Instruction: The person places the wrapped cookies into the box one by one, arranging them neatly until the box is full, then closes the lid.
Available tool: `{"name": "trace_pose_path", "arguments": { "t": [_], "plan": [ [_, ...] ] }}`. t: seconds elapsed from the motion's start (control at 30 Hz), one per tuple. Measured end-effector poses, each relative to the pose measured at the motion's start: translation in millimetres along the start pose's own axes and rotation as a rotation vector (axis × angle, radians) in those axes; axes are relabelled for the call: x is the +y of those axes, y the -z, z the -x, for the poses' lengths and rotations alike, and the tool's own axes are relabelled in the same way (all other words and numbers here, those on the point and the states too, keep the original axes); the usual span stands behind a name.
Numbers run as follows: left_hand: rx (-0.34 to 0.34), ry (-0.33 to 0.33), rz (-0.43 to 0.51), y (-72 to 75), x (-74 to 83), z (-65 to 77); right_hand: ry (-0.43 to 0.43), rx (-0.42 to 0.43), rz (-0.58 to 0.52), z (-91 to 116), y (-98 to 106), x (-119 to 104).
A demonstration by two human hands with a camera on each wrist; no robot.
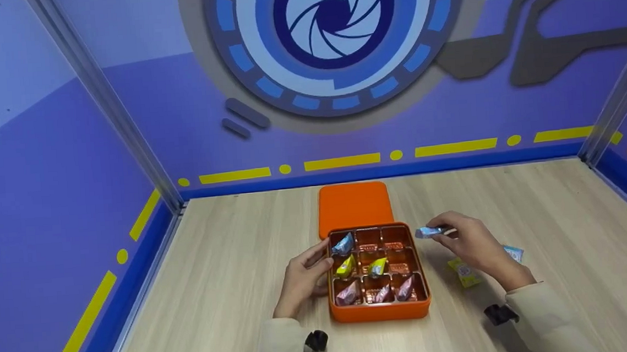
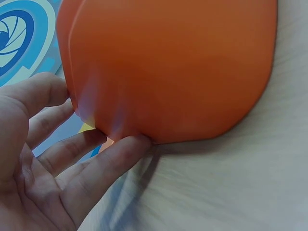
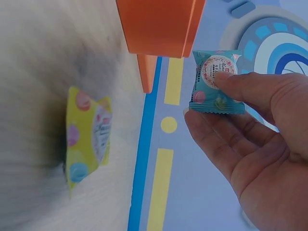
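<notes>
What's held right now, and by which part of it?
Right hand pinches a blue packet, thumb on its printed face. Left hand touches the left side of the orange box.

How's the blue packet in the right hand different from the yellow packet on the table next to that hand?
Colour: the blue packet is blue; the yellow packet is mostly yellow.

Place: the blue packet is up off the table, pinched by the right hand; the yellow packet lies on the table.

Same: both are small printed wrappers with a pale label.
</notes>
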State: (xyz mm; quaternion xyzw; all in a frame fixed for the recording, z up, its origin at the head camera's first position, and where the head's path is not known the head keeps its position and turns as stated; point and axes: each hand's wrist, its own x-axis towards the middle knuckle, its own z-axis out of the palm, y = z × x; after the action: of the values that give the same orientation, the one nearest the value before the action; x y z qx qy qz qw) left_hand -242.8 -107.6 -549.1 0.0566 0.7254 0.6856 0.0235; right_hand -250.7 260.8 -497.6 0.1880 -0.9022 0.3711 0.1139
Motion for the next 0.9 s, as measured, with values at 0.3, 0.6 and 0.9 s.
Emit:
{"name": "trace_pose_path", "arguments": {
  "t": [0.3,0.6,0.9],
  "plan": [
    [-0.003,-0.003,0.0,-1.0,0.9,0.1,0.043,-0.024,-0.018,-9.5,-3.6,-8.8],
    [-0.009,0.035,0.028,-0.9,3.5,2.6,0.114,-0.047,-0.037,-18.2,-7.9,-15.3],
    [0.0,0.038,0.045,-1.2,4.2,2.9,0.119,-0.078,-0.027,-27.3,-14.1,-24.3]
  ]
}}
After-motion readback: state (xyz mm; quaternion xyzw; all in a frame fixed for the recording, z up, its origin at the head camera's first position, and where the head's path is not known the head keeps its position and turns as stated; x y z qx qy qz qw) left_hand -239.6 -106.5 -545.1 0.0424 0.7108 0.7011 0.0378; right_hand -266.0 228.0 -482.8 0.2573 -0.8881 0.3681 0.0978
